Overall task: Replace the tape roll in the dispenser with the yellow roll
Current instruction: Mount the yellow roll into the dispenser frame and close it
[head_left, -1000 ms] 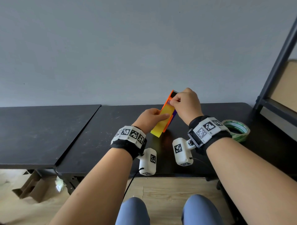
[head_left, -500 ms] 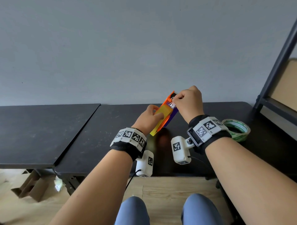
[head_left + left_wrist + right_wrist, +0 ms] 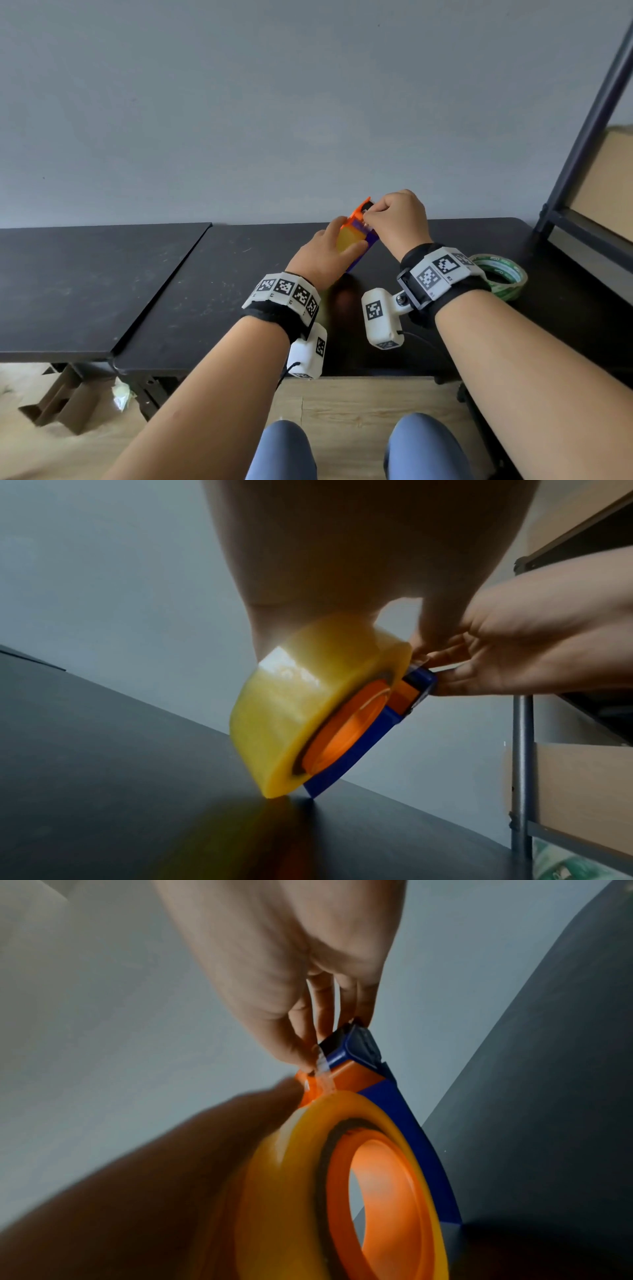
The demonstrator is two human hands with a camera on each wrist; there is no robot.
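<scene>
The yellow roll (image 3: 308,704), seated in the dispenser (image 3: 356,748), is now tilted lower onto the bench (image 3: 212,281) by the gripping left hand (image 3: 325,257); its free end is pinched at the cutter by the right hand (image 3: 397,219), so threading seems nearly done

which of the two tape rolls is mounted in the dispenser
The yellow roll, seated on the dispenser that the left hand grips. The green-printed roll lies loose on the table, right of both hands.
</scene>
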